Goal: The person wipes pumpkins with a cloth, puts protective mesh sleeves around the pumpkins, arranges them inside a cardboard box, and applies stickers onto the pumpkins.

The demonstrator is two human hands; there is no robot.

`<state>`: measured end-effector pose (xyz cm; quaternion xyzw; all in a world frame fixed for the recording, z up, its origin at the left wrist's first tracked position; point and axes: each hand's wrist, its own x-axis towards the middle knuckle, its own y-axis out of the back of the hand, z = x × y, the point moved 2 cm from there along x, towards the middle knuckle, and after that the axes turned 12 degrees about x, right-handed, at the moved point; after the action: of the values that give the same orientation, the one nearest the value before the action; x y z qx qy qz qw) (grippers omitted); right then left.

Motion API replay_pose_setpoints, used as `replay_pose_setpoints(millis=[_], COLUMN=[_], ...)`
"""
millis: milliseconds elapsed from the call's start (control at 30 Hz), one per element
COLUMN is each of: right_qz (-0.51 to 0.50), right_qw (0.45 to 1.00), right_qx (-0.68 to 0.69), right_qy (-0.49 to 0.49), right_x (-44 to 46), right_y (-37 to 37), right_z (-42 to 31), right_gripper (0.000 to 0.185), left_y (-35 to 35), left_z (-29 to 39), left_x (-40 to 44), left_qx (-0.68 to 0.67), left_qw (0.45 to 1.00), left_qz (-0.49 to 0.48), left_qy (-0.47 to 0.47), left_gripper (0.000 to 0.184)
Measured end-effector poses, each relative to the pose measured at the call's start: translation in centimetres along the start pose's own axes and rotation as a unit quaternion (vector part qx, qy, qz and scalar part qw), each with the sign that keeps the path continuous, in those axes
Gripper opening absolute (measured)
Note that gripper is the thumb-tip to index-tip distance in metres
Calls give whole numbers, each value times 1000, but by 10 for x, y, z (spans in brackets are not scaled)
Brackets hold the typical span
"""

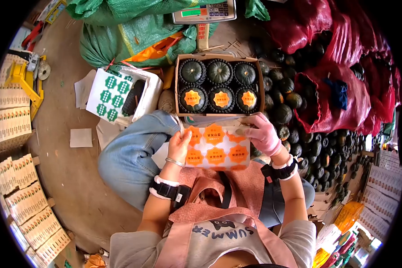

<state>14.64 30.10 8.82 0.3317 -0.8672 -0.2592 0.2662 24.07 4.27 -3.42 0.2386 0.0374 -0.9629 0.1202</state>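
Observation:
A sheet of orange stickers (216, 156) is stretched between my two hands above my lap. My left hand (179, 146), bare with a bracelet at the wrist, grips its left edge. On the other side my right hand (262, 134), in a pink glove, has thumb and fingers on the sheet's upper right corner. Just beyond stands an open cardboard box (179, 111) holding several dark green squashes (219, 72) in black foam nets. The squashes in the near row carry orange stickers (221, 99); those in the far row show none.
A sheet of green stickers (109, 96) leans on a white foam box (152, 85) at the left. Loose squashes (282, 114) and red mesh sacks (330, 96) lie at the right. Behind are green sacks (138, 38) and a scale (204, 12). Stacked cartons (31, 201) line the left.

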Motion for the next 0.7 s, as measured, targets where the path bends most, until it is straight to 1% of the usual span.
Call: replay_pose_setpoints(millis=[33, 67, 100, 133, 167, 200, 233, 267, 300, 333, 400, 467, 500, 600, 633, 700], right_qz=[-26, -10, 7, 25, 34, 66, 149, 146, 130, 145, 161, 176, 185, 175, 168, 169], right_qw=[1000, 989, 954, 896, 873, 841, 879, 865, 875, 864, 878, 881, 879, 871, 869, 878], right_qx=[-4, 150, 300, 443, 482, 497, 377, 362, 273, 277, 214, 135, 95, 11, 26, -11], right_qy=[12, -2, -16, -33, -62, -203, -251, -315, -379, -395, -396, -418, -428, -458, -464, -449], right_x=[11, 20, 29, 38, 45, 55, 79, 95, 106, 111, 119, 122, 125, 130, 135, 140], right_y=[2, 2, 0, -3, -4, -7, -5, -9, -15, -24, -39, -47, -48, -53, -51, -54], right_z=[2, 12, 25, 42, 65, 97, 113, 136, 159, 184, 214, 234, 236, 236, 224, 216], right_gripper=[18, 14, 10, 7, 9, 12, 22, 30, 39, 41, 42, 50, 54, 60, 60, 59], left_y=[4, 7, 10, 10, 11, 11, 7, 5, 4, 3, 0, -2, -3, -8, -8, -7], left_z=[-6, -11, 1, 10, 16, 22, 28, 30, 32, 33, 33, 34, 38, 41, 38, 36], left_x=[7, 14, 16, 18, 18, 17, 15, 14, 13, 12, 13, 11, 10, 10, 10, 12], left_qx=[38, 75, 117, 161, 207, 253, 224, 230, 237, 243, 244, 256, 273, 237, 245, 247], left_qw=[999, 995, 991, 982, 970, 955, 956, 954, 951, 947, 951, 954, 952, 962, 959, 962], left_qz=[28, 55, 67, 91, 115, 138, 155, 156, 158, 159, 144, 124, 109, 102, 100, 90], left_qy=[-10, -19, -12, -31, -49, -67, -105, -114, -125, -137, -121, -100, -88, -93, -99, -79], left_gripper=[20, 20, 19, 20, 21, 22, 23, 24, 24, 24, 24, 21, 22, 23, 24, 29])
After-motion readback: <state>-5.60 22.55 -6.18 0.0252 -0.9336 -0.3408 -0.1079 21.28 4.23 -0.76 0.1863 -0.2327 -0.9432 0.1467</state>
